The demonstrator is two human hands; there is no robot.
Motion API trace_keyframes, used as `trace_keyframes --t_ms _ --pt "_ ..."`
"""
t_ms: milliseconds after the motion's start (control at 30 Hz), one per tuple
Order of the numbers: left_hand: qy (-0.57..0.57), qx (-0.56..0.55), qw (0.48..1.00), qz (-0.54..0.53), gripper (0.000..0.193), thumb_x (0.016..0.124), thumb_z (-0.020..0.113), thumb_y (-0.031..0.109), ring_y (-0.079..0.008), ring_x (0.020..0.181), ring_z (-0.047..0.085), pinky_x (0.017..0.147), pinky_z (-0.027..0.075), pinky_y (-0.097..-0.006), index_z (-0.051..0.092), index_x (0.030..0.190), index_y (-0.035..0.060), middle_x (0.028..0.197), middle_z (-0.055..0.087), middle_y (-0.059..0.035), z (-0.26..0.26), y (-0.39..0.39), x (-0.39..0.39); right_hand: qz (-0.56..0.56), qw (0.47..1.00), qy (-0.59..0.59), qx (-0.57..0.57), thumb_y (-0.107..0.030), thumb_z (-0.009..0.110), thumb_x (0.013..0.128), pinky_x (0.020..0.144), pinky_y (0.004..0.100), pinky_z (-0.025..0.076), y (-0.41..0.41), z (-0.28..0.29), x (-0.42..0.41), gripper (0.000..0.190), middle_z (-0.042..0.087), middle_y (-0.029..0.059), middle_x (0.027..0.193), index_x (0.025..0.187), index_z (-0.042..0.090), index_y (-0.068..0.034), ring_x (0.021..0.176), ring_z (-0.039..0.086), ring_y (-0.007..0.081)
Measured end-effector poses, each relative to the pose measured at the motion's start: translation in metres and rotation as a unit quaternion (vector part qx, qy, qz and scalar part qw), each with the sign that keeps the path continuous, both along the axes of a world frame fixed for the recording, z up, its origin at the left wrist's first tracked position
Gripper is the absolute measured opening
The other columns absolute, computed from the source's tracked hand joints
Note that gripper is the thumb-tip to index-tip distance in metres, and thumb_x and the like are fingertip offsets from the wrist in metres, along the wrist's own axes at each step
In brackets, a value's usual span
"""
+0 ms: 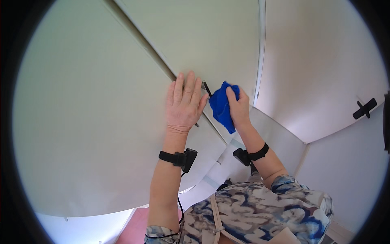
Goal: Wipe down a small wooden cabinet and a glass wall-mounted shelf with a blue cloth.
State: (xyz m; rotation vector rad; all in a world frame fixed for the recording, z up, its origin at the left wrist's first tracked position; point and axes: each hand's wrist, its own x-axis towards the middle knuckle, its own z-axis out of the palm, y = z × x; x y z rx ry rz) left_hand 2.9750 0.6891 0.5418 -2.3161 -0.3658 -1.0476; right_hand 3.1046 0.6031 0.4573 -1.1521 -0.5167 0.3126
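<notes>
My left hand (186,102) lies palm down, fingers extended, over the dark gap between two pale door panels. Its palm rests on or just above the left panel (91,106); contact is not fully clear. A bunched blue cloth (224,105) is gripped in my right hand (240,106), in front of the right panel (207,36). Between the hands, the end of a slim black bar handle (206,87) shows on the right panel. Below my left palm a small dark tip (197,125) sticks out, probably part of another handle mostly hidden by the hand.
On the far right stands another pale door (317,61) with a black handle (364,108) near its edge. A pinkish-red surface (137,225) shows at the lower left. A black cable (182,210) hangs along my left forearm from a strapped-on black device (189,160).
</notes>
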Motion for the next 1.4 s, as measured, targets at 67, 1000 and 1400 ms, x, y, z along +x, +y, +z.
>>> trace_keyframes --t_ms 67,1000,1400 --pt "-0.006 -0.004 1.000 -0.008 0.037 0.086 0.061 0.031 -0.0306 0.126 0.044 0.100 0.038 -0.0436 0.063 0.116 0.0103 0.131 0.055 -0.0061 -0.001 0.001 0.002 -0.019 0.999 -0.037 0.034 -0.020 0.058 0.091 0.064 0.0267 0.049 0.000 0.039 0.009 0.025 0.063 0.0047 0.083 0.103 0.060 0.003 0.070 0.057 0.0098" --pt "0.039 -0.013 0.997 0.065 0.037 0.088 0.056 0.028 -0.0331 0.127 0.042 0.106 0.031 -0.0462 0.063 0.118 0.0070 0.131 0.054 -0.0087 -0.013 0.007 -0.029 -0.278 0.920 -0.275 -0.018 -0.011 0.059 0.085 0.101 0.0457 0.034 0.121 0.023 0.141 0.048 0.048 0.0219 0.128 0.128 0.044 0.004 0.116 0.044 0.0380" --pt "0.034 -0.009 0.998 0.048 0.039 0.092 0.051 0.032 -0.0353 0.127 0.042 0.105 0.031 -0.0456 0.063 0.115 0.0026 0.128 0.057 -0.0101 -0.005 0.000 -0.025 -0.123 0.818 -0.562 0.008 -0.026 0.078 0.063 0.103 0.0569 0.029 0.083 0.004 0.072 0.090 0.032 0.0335 0.137 0.136 0.035 0.005 0.127 0.033 0.0467"
